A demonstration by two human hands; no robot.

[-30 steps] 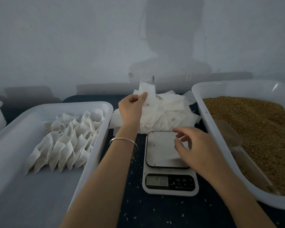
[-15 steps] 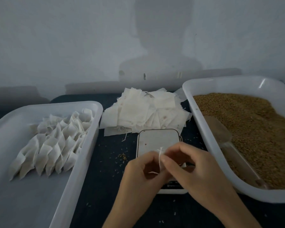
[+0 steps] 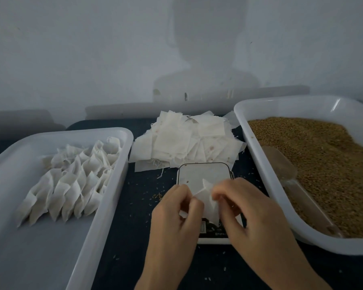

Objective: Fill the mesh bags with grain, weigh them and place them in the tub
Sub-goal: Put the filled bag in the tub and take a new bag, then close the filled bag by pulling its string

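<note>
Along the left edge of the counter (image 3: pixel 134 237) I see a white tub (image 3: pixel 105 206) holding rows of filled bags (image 3: pixel 71 181), packed side by side toward its far end. At the middle of the far edge lies a loose heap of flat empty bags (image 3: pixel 187 141), just behind the scale (image 3: pixel 205 174). A few spilled grains (image 3: pixel 156 196) sit on the dark counter just left of the scale.

Over the near part of the scale, both hands share one empty bag (image 3: pixel 206 200). My left hand (image 3: pixel 172 222) has its fingers (image 3: pixel 194 206) curled in, pinching the bag's left side. My right hand (image 3: pixel 258 216) has its fingers (image 3: pixel 220 193) bent down onto the bag's right side, gripping it. The bag is held up between them, one corner pointing up; I cannot tell whether its mouth is spread.

Along the right edge of the counter stands a second white tub (image 3: pixel 247 130), filled with brown grain (image 3: pixel 327 164). A clear scoop (image 3: pixel 281 164) lies in the grain against the tub's left wall, its handle pointing toward the near edge.
</note>
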